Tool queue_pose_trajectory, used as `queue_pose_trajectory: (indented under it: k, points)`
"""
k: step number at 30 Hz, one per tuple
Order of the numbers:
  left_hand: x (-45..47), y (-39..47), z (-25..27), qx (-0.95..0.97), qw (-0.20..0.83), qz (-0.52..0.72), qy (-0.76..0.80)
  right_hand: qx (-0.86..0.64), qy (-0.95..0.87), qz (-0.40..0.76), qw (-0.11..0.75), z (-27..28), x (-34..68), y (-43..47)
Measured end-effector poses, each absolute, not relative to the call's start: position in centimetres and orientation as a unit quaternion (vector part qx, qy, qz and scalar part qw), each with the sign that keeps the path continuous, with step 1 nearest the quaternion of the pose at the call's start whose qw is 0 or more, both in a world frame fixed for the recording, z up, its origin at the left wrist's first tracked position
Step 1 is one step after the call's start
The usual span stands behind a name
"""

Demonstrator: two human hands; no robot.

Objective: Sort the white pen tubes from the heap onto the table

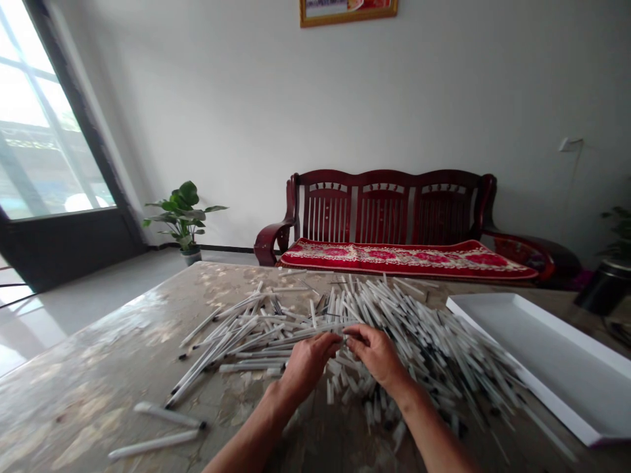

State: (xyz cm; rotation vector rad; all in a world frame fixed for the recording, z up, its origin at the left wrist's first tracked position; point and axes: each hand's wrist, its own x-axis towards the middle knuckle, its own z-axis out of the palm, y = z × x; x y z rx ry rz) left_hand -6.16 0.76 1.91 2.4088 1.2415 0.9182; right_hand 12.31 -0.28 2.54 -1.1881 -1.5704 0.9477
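Note:
My left hand (311, 358) and my right hand (375, 351) meet over the middle of the table, fingertips nearly touching. Both are closed in a pinch. Whatever small piece sits between the fingers is blurred and mostly hidden. Around them spreads a large heap of whitish pen barrels (404, 315), some with black ends. Short translucent pieces that look like pen caps (348, 384) lie just below my hands. More pen barrels (241, 341) lie in a looser bunch to the left. Two separate pens (170, 415) with black tips rest at the lower left.
A shallow white tray (532, 381) stands on the table's right side, next to the heap. The patterned table (93, 394) reaches toward a red wooden bench (384, 207). A potted plant (182, 213) stands on the floor beyond the table's left edge, near a glass door (49, 131).

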Motion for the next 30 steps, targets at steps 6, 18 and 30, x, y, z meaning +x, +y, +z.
queue_pose_trajectory:
  k: [6, 18, 30]
  points:
    - [-5.8, 0.4, 2.3, 0.846, 0.127, 0.275, 0.438, -0.535, -0.632, 0.359, 0.43, 2.9, 12.2, -0.4]
    - [-6.1, 1.3, 2.6, 0.73, 0.399, 0.375, 0.408, -0.486, -0.631, 0.352, 0.492, 2.9, 13.0, -0.1]
    - [-5.6, 1.4, 3.1, 0.231, 0.709, 0.578, 0.331, -0.528, -0.727, 0.246, 0.364, 4.4, 13.4, -0.8]
